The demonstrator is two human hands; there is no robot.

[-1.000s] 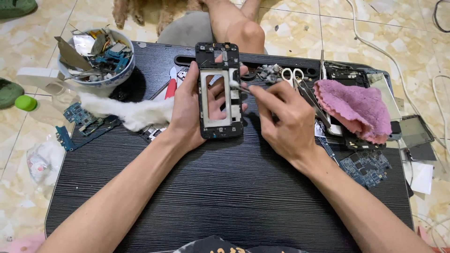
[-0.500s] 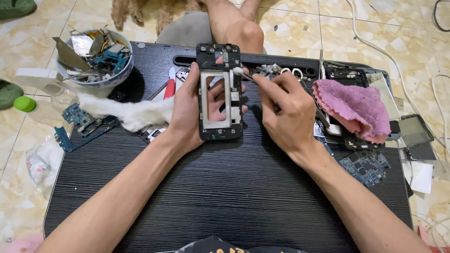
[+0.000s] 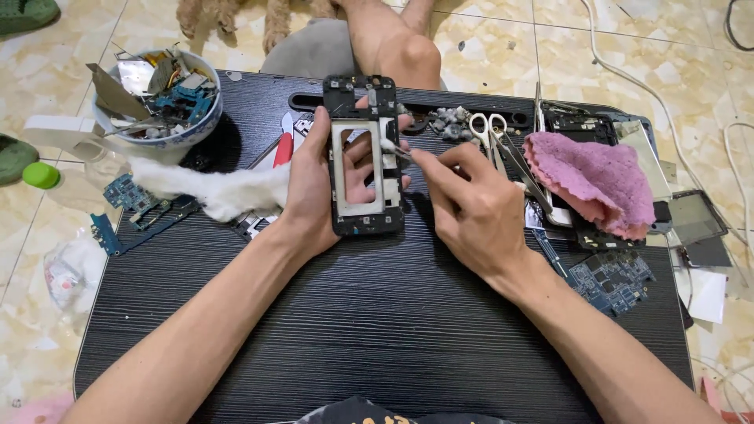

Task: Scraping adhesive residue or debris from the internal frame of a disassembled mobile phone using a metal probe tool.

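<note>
My left hand (image 3: pixel 318 184) reaches in from the lower left and wraps its grip round the left edge of one black rectangular phone frame (image 3: pixel 363 157), holding it above the dark wood-grain counter (image 3: pixel 353 314), fingers showing through its open window. My right hand (image 3: pixel 471 200) comes from the lower right, grip pinched on one thin white-tipped swab (image 3: pixel 390 147) touching the frame's right rail. Nearby lie one pair of scissors (image 3: pixel 487 129), one pink cloth (image 3: pixel 593 177), one white cotton wad (image 3: pixel 212 188) and one bowl of parts (image 3: pixel 161 106).
</note>
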